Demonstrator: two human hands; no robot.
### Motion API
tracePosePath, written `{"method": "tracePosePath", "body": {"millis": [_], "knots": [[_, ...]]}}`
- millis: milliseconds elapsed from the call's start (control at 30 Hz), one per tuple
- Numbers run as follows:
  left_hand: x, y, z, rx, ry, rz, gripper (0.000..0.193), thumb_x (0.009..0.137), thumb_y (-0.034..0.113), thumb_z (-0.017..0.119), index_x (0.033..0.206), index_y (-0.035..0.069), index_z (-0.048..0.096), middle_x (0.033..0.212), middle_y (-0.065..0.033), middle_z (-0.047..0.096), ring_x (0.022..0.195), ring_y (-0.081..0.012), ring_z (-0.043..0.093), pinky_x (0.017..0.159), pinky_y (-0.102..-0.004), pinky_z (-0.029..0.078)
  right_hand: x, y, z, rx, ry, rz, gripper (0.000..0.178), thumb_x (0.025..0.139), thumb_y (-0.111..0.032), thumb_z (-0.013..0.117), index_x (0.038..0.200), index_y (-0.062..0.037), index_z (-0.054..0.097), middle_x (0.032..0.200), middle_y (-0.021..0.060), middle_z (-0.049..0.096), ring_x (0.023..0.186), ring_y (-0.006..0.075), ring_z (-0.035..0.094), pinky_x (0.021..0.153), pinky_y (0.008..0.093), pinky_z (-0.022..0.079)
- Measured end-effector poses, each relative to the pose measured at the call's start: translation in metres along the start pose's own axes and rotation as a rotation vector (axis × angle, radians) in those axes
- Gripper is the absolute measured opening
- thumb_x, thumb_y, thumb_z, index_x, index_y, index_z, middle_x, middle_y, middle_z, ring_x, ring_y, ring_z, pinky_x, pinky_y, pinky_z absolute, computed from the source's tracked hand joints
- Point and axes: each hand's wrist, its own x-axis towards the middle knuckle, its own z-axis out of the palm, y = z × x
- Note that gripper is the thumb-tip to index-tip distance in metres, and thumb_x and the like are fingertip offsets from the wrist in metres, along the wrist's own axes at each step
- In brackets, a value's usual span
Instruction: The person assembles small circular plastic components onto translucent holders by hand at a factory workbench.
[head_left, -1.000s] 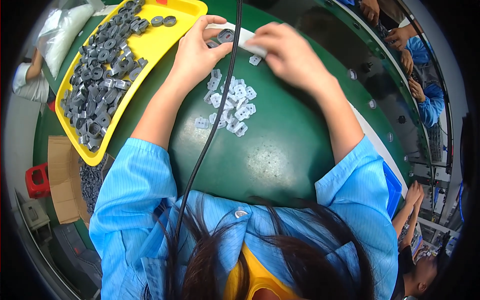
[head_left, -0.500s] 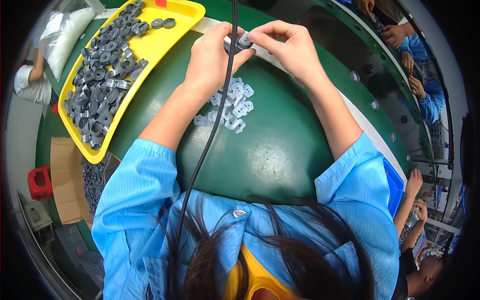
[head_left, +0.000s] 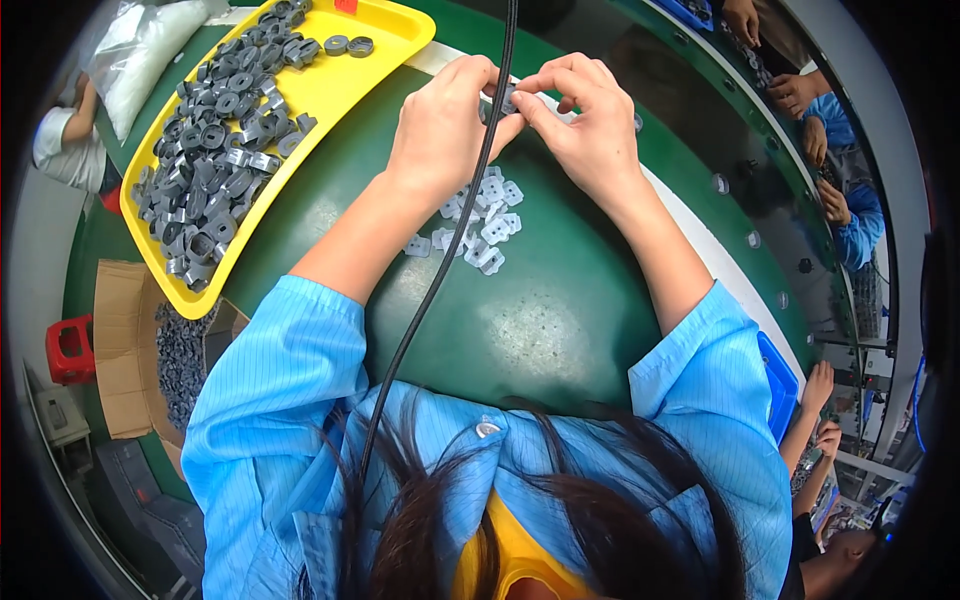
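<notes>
My left hand (head_left: 445, 125) is closed around a small dark grey plastic part (head_left: 508, 98), which is mostly hidden by the fingers and a black cable. Bent thumb and fingers of my right hand (head_left: 592, 125) press on the same part from the other side. Just below the hands, a loose pile of small translucent plastic pieces (head_left: 492, 229) lies on the green table (head_left: 540, 320). Left of my left hand is a yellow tray (head_left: 385, 28) heaped with grey ring-shaped parts (head_left: 215, 130).
The black cable (head_left: 440, 275) hangs across the view before my left hand. A cardboard box (head_left: 120, 345) of small grey parts stands below the tray. A blue bin (head_left: 778, 385) sits by my right elbow. Co-workers' hands (head_left: 795, 92) work beyond the conveyor (head_left: 745, 190).
The view has shifted slightly, moving the tray and hands a little right. My right fingers have closed in on the grey part, where a translucent piece showed before.
</notes>
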Motion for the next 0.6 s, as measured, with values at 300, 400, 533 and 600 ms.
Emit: {"method": "tracePosePath", "body": {"millis": [300, 400, 533, 600], "knots": [[-0.001, 0.005, -0.001, -0.001, -0.061, 0.197, 0.03, 0.068, 0.012, 0.075, 0.093, 0.01, 0.059, 0.093, -0.0057, 0.056, 0.071, -0.0272, 0.062, 0.06, -0.0359, 0.052, 0.01, 0.021, -0.015, 0.817, -0.423, 0.709, 0.024, 0.077, -0.012, 0.07, 0.095, 0.0021, 0.063, 0.084, 0.0084, 0.065, 0.073, 0.0101, 0.061, 0.069, 0.0208, 0.051], [0.002, 0.008, -0.004, -0.062, -0.057, 0.204, 0.032, 0.067, 0.013, 0.076, 0.096, 0.01, 0.062, 0.094, -0.0058, 0.056, 0.071, -0.0258, 0.062, 0.06, -0.0351, 0.053, 0.015, 0.029, -0.025, 0.912, -0.529, 0.758, 0.02, 0.077, -0.009, 0.068, 0.094, 0.002, 0.063, 0.083, 0.008, 0.065, 0.074, 0.0113, 0.063, 0.069, 0.0225, 0.053], [0.004, -0.003, -0.009, -0.108, -0.145, 0.31, 0.032, 0.068, 0.012, 0.078, 0.097, 0.008, 0.065, 0.091, -0.0062, 0.059, 0.066, -0.0196, 0.058, 0.059, -0.0302, 0.051, 0.016, 0.022, -0.035, 0.863, -0.627, 0.669, 0.019, 0.077, -0.007, 0.067, 0.093, 0.0031, 0.062, 0.082, 0.0081, 0.065, 0.072, 0.0124, 0.064, 0.069, 0.0232, 0.054], [0.004, -0.007, -0.01, -0.164, -0.225, 0.373, 0.032, 0.07, 0.015, 0.077, 0.098, 0.008, 0.065, 0.092, -0.0067, 0.059, 0.07, -0.0213, 0.061, 0.061, -0.0306, 0.052, 0.017, 0.018, -0.038, 0.692, -0.697, 0.613, 0.018, 0.077, -0.005, 0.066, 0.093, 0.0031, 0.062, 0.082, 0.0076, 0.065, 0.073, 0.0124, 0.064, 0.07, 0.0227, 0.054]]}}
